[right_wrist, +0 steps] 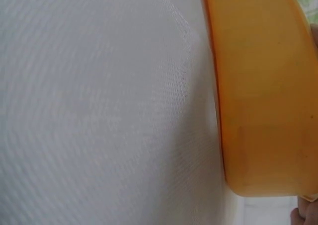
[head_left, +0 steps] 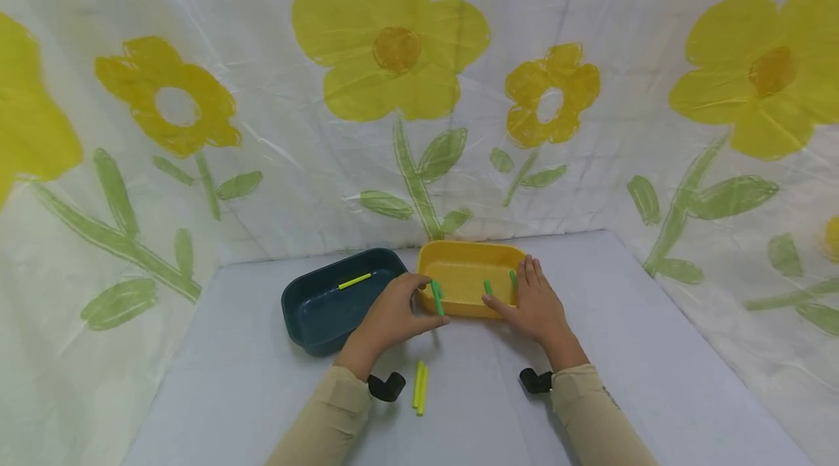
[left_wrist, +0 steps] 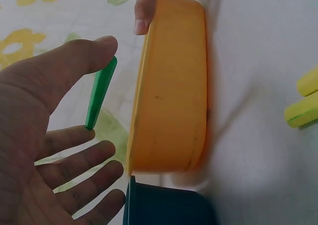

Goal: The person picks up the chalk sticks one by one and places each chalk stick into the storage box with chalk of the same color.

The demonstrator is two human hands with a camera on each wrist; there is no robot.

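I'm counting three green sticks (head_left: 436, 298) at the yellow tray (head_left: 459, 256), three yellow sticks (head_left: 420, 386) left of and before it, and two trays.

Soft, even light is falling brightly; shadows are staying faint, wrist views are blurring close up, edges are bending.
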